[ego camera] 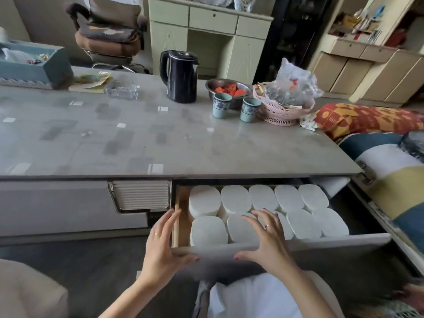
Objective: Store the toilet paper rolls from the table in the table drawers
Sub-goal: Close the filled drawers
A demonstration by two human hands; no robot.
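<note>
The white coreless toilet paper rolls stand on end in two packed rows inside the pulled-out grey table drawer, none visibly left on the grey patterned counter. The step in hand looks like closing: push evenly on the front panel with both palms, keeping fingertips off the rim so nothing gets pinched. The left hand is spread, its thumb on the panel's top edge, holding nothing. The right hand is likewise spread, its fingers hovering just above the near row, thumb at the panel. Beyond stands a black electric kettle
</note>
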